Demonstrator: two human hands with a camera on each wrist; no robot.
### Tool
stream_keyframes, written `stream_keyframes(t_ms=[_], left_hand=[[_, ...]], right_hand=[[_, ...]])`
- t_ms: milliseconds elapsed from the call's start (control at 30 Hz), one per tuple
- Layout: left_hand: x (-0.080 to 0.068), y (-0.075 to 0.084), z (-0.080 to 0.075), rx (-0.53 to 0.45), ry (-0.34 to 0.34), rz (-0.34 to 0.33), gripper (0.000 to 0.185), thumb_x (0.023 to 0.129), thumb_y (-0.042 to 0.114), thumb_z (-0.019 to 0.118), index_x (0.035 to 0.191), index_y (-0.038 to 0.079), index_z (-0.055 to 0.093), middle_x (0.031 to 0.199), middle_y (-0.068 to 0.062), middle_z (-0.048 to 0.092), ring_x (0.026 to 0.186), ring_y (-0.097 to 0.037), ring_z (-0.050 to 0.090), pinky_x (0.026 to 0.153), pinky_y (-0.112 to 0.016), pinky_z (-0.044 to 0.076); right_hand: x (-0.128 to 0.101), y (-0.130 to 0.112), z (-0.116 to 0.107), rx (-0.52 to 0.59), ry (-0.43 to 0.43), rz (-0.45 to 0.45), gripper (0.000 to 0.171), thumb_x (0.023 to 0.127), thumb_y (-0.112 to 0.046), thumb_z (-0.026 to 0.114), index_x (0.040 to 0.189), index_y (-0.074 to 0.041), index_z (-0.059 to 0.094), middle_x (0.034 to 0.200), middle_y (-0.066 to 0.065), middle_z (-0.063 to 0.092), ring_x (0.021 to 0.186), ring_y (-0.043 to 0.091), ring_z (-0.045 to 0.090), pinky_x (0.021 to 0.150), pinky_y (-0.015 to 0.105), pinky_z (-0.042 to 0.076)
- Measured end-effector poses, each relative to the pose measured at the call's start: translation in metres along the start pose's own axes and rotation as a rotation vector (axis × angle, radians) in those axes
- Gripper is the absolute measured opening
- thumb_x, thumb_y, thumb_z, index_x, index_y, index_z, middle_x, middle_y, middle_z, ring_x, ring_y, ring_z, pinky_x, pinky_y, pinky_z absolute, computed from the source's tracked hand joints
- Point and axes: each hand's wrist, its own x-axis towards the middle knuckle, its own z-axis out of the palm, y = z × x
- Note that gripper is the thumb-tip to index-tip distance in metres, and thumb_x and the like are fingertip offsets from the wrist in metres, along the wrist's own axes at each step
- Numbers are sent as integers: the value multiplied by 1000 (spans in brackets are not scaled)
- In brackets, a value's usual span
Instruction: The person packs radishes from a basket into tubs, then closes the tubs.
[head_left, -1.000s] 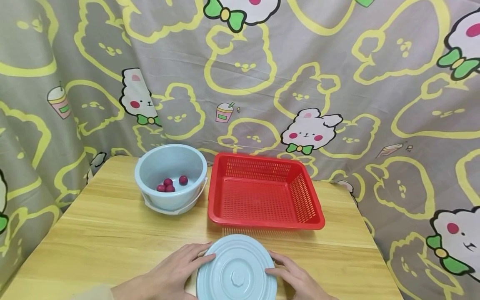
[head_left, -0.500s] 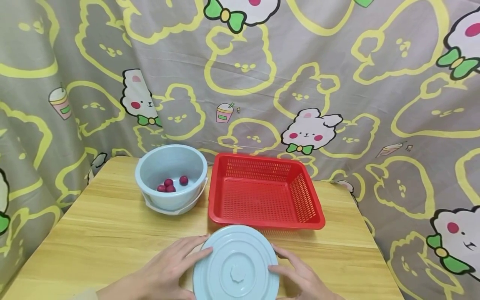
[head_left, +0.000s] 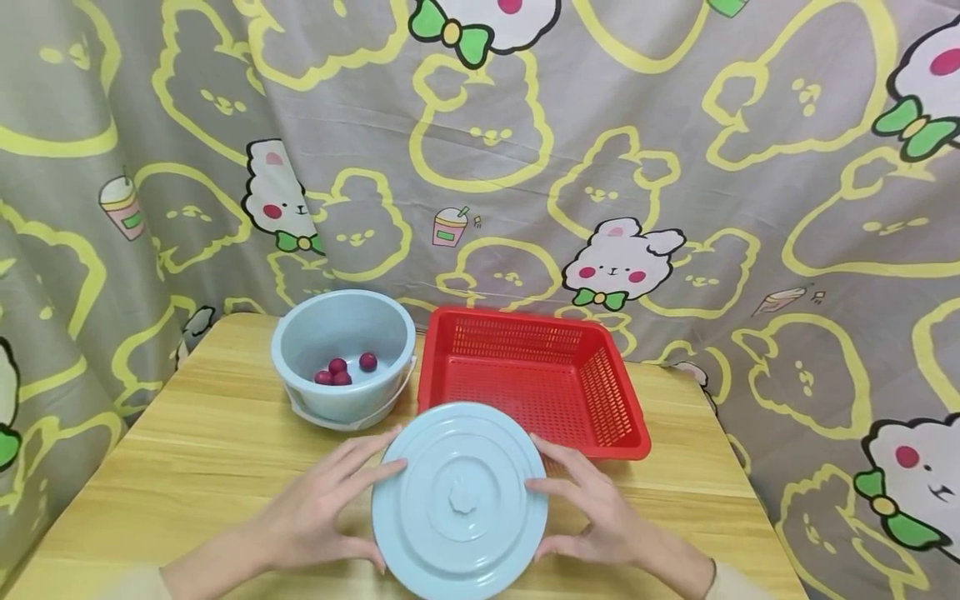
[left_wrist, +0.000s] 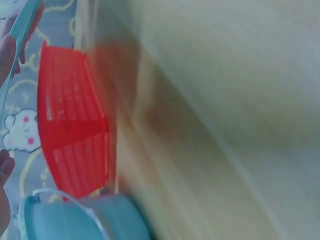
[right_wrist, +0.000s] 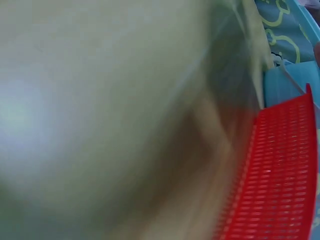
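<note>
A round light-blue lid (head_left: 461, 542) with a scalloped knob in its middle is held between my two hands, its top face toward the head camera. My left hand (head_left: 318, 504) grips the left edge, fingers over the top and thumb lower at the side. On the opposite edge, my right hand (head_left: 592, 500) holds it the same way. The lid's far edge overlaps the near side of the red basket (head_left: 626, 408) in the head view. Seen edge-on in the left wrist view, the lid (left_wrist: 22, 25) is raised off the table.
Left of the basket stands a light-blue bucket (head_left: 326, 407) with its white handle (head_left: 408, 379) hanging down. Several small round dark-red things (head_left: 338, 366) lie inside it. A patterned curtain (head_left: 495, 200) hangs behind the wooden table (head_left: 187, 433).
Both hands have lifted the lid and carried it away from the person, toward the basket. It appears larger and higher in the head view. Bucket and basket have stayed put.
</note>
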Motion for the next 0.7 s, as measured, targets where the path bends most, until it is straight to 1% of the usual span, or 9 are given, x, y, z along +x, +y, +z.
stream_keyframes(t_ms=[100,167,300,433,500,600,700], left_hand=[[3,-5,-8,-43,46,6,106,61,62,95,146,8,61,162,-20,49,149,-19,45,129,-14,22],[5,-8,-12,-58,86,18,105,61,60,95,144,5,62,160,-22,50,150,-17,45,129,-15,24],[8,-15,-21,-81,147,32,100,65,61,92,140,2,65,159,-25,51,149,-15,45,126,-14,30],[9,-24,-27,-99,212,54,89,73,62,86,134,0,68,157,-28,51,152,-15,45,125,-17,33],[10,-29,-30,-108,243,65,84,77,60,84,131,-2,70,157,-29,52,153,-16,45,126,-19,34],[10,-35,-36,-99,277,68,79,81,59,81,127,-4,71,156,-29,52,154,-17,45,127,-22,33],[8,-41,-43,-82,299,69,76,84,58,78,125,-6,72,156,-29,52,156,-18,44,128,-23,33]], right_hand=[[10,7,-2,28,-29,28,72,82,-52,88,126,2,69,152,38,50,148,36,52,129,28,35],[17,13,-4,40,-52,45,72,81,-51,89,128,-1,69,156,35,48,150,34,51,128,28,35],[32,23,-7,50,-101,64,73,79,-49,91,133,-6,67,160,31,46,153,31,48,127,26,35],[49,34,-8,54,-128,57,72,79,-47,92,135,-9,67,161,31,45,153,32,48,125,27,40],[58,40,-7,57,-132,54,72,78,-46,93,135,-10,67,161,31,45,153,33,48,122,31,45],[70,48,-5,59,-141,61,73,76,-45,94,136,-11,67,162,29,45,153,33,47,114,40,53],[82,55,-3,70,-159,74,76,73,-43,96,136,-12,67,163,27,44,154,32,46,109,46,57]])
